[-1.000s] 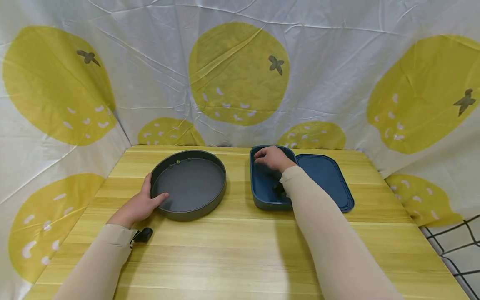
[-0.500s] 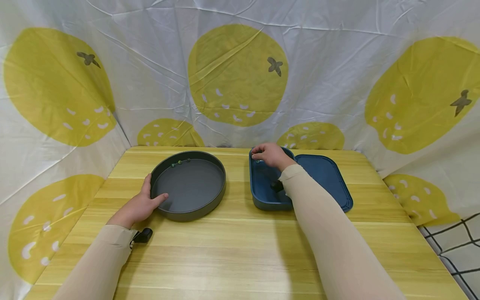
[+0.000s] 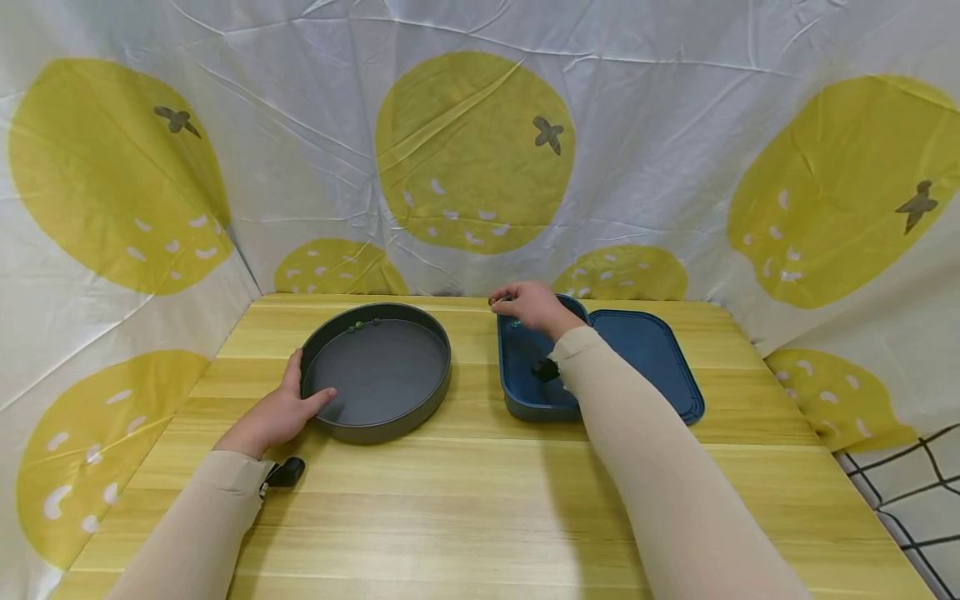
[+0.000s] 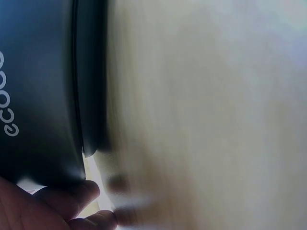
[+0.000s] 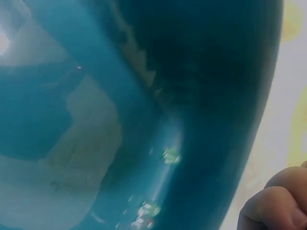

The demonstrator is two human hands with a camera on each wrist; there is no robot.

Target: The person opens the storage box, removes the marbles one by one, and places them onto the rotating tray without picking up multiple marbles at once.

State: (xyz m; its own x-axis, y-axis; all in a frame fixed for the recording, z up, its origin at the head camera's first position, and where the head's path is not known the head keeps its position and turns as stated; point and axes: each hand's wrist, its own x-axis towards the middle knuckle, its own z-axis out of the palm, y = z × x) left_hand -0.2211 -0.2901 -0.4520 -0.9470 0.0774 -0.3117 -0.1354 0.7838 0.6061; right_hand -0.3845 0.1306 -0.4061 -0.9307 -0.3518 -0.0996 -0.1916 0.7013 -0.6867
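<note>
My left hand point(image 3: 276, 412) grips the near-left side of a round dark grey pan point(image 3: 375, 371), thumb over the rim and fingers along its outside. Several small green glass marbles point(image 3: 358, 325) lie along the pan's far inner edge. My right hand point(image 3: 531, 307) is above the far-left rim of a blue rectangular box point(image 3: 536, 408), its fingertips just past the rim. They pinch a small round marble point(image 3: 492, 302), mostly covered by the fingers. More clear-and-green marbles point(image 5: 170, 155) lie in the box's corner, and the right fingers point(image 5: 276, 206) show outside its wall.
A flat blue lid point(image 3: 648, 358) lies right of the box, against its side. Wooden tabletop point(image 3: 465, 500) runs between pan and box and toward the front. A white curtain point(image 3: 315, 167) with yellow fruit prints stands behind; black wire grid point(image 3: 915, 500) is at right.
My right hand has risen from inside the box and shifted left past its rim with the marble. Marbles in the pan have rolled slightly. The left hand keeps its place.
</note>
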